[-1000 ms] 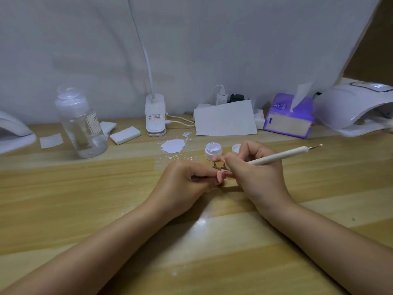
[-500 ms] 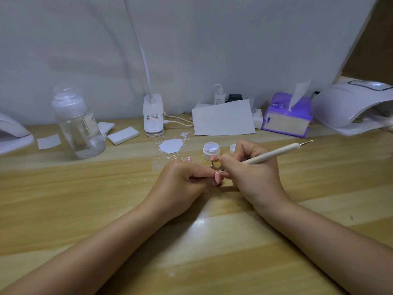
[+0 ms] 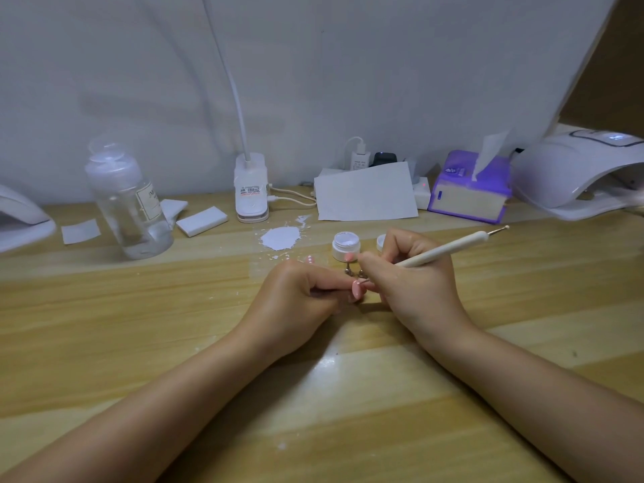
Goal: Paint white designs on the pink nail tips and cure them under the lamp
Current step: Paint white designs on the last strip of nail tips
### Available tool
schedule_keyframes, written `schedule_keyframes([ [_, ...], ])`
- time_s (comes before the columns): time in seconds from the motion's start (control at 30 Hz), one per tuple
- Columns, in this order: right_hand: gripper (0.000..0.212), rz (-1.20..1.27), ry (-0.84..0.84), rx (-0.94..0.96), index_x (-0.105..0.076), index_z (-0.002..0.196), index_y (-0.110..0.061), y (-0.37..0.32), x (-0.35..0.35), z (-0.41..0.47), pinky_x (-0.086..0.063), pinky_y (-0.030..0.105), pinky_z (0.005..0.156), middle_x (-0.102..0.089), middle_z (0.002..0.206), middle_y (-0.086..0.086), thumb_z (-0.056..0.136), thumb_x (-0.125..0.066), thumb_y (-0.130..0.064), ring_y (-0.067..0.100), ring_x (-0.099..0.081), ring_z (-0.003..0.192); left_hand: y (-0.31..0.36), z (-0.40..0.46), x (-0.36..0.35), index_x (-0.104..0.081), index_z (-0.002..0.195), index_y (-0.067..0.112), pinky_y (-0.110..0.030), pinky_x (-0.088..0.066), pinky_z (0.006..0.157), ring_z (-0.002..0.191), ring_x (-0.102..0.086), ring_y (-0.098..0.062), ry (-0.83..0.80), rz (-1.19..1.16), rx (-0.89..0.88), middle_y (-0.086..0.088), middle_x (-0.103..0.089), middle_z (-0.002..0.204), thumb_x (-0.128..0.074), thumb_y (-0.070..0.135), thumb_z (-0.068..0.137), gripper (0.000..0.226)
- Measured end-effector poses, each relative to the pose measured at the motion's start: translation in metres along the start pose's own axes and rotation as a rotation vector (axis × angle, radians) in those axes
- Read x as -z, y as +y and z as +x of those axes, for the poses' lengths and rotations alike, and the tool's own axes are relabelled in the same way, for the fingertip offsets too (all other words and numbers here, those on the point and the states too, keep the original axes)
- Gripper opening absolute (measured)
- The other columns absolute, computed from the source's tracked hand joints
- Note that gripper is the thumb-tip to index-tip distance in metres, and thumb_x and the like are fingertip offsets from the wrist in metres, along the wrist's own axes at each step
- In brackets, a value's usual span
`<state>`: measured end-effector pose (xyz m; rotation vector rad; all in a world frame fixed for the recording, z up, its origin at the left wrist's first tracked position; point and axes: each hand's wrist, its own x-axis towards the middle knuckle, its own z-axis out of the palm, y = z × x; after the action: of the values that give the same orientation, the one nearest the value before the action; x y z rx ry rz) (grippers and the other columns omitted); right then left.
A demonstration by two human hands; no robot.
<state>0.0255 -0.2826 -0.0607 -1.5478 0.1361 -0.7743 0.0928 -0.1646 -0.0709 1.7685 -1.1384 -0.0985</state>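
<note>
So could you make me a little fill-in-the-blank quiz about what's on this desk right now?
1. The right hand holds a white ____ like a pencil.
2. The left hand pinches a nail tip coloured ____.
3. The tissue box at the back is ____.
4. The small open jar behind the hands holds ____ paint.

Missing words: pen; pink; purple; white

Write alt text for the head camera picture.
A person's left hand pinches a pink nail tip while the right hand works on it with a white dotting pen, over a wooden table. A small white jar stands behind; a curing lamp sits far right.
</note>
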Motion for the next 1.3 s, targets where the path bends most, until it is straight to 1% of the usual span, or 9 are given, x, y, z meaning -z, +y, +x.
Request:
schedule_keyframes([
  [0.07, 0.044, 0.002, -0.004, -0.002, -0.03, 0.049, -0.012, 0.0001, 0.0005, 0.0002, -0.044, 0.017, 0.043, -0.033, 0.033, -0.011, 0.076, -0.06, 0.007, 0.006, -0.052, 0.033, -0.0003, 0.0002, 0.0, -0.073, 0.092, 0.008, 0.008, -0.027, 0.077, 0.064, -0.049, 0.024, -0.003, 0.007, -0.001, 0.024, -0.063, 0.086, -0.067, -0.003, 0.079, 0.018],
  [0.17, 0.043, 0.003, -0.01, -0.002, -0.031, 0.049, -0.012, 0.0003, 0.0003, 0.0003, -0.045, 0.018, 0.044, -0.034, 0.033, -0.01, 0.076, -0.059, 0.007, 0.006, -0.053, 0.033, 0.0001, 0.0002, -0.0003, -0.073, 0.092, 0.008, 0.006, -0.028, 0.077, 0.066, -0.05, 0.024, 0.006, 0.001, -0.006, 0.006, -0.072, 0.085, -0.067, -0.002, 0.079, 0.018],
  [0.33, 0.045, 0.007, -0.006, 0.0, -0.03, 0.048, -0.013, 0.0005, 0.0005, 0.0004, -0.044, 0.018, 0.043, -0.034, 0.033, -0.01, 0.076, -0.06, 0.006, 0.007, -0.053, 0.034, 0.0006, 0.0002, -0.0004, -0.072, 0.094, 0.005, 0.008, -0.026, 0.076, 0.06, -0.045, 0.025, -0.018, 0.017, -0.006, 0.029, -0.053, 0.086, -0.066, -0.002, 0.08, 0.017],
  [0.47, 0.045, 0.012, -0.009, -0.004, -0.03, 0.048, -0.013, 0.0013, 0.001, 0.0, -0.045, 0.02, 0.045, -0.033, 0.034, -0.01, 0.076, -0.06, 0.006, 0.01, -0.055, 0.036, 0.0015, 0.0002, 0.0003, -0.073, 0.093, 0.008, 0.008, -0.027, 0.076, 0.062, -0.047, 0.024, -0.008, 0.018, -0.01, 0.02, -0.064, 0.085, -0.067, -0.001, 0.079, 0.017],
  [0.6, 0.047, 0.016, 0.001, -0.007, -0.031, 0.046, -0.016, 0.0015, 0.001, 0.0002, -0.045, 0.02, 0.045, -0.033, 0.035, -0.011, 0.076, -0.061, 0.005, 0.009, -0.054, 0.035, 0.0018, 0.0002, 0.0, -0.072, 0.094, 0.006, 0.008, -0.027, 0.076, 0.061, -0.046, 0.026, -0.012, 0.024, -0.011, 0.03, -0.055, 0.087, -0.067, -0.001, 0.079, 0.018],
  [0.8, 0.048, 0.012, -0.003, -0.002, -0.031, 0.046, -0.016, 0.0024, 0.0002, 0.0008, -0.045, 0.02, 0.045, -0.035, 0.032, -0.01, 0.076, -0.062, 0.006, 0.007, -0.052, 0.033, 0.0025, 0.0004, 0.0002, -0.072, 0.094, 0.005, 0.008, -0.026, 0.076, 0.06, -0.045, 0.026, -0.018, 0.031, -0.018, 0.03, -0.051, 0.087, -0.066, -0.001, 0.079, 0.017],
  [0.9, 0.055, 0.023, 0.006, -0.017, -0.032, 0.041, -0.022, 0.0027, 0.0008, 0.0025, -0.045, 0.02, 0.044, -0.034, 0.033, -0.01, 0.076, -0.064, 0.005, 0.009, -0.054, 0.034, 0.0019, 0.0003, 0.0003, -0.072, 0.093, 0.007, 0.008, -0.027, 0.077, 0.059, -0.046, 0.025, -0.013, 0.038, -0.015, 0.029, -0.054, 0.086, -0.067, 0.0, 0.079, 0.017],
  [1.2, 0.046, -0.001, -0.001, 0.002, -0.031, 0.047, -0.014, 0.001, 0.0004, 0.0003, -0.045, 0.02, 0.045, -0.035, 0.032, -0.01, 0.076, -0.061, 0.006, 0.005, -0.052, 0.033, 0.0017, 0.0004, 0.0005, -0.073, 0.093, 0.008, 0.008, -0.025, 0.079, 0.058, -0.047, 0.024, -0.006, 0.048, -0.013, 0.031, -0.054, 0.085, -0.066, 0.0, 0.079, 0.018],
  [1.3, 0.049, -0.002, 0.003, 0.0, -0.032, 0.045, -0.018, 0.0014, 0.0006, 0.0002, -0.044, 0.02, 0.045, -0.036, 0.031, -0.01, 0.076, -0.061, 0.006, 0.006, -0.052, 0.033, 0.0009, 0.0006, 0.0003, -0.073, 0.093, 0.009, 0.008, -0.026, 0.077, 0.06, -0.047, 0.024, -0.006, 0.04, -0.014, 0.029, -0.058, 0.085, -0.067, -0.001, 0.079, 0.018],
])
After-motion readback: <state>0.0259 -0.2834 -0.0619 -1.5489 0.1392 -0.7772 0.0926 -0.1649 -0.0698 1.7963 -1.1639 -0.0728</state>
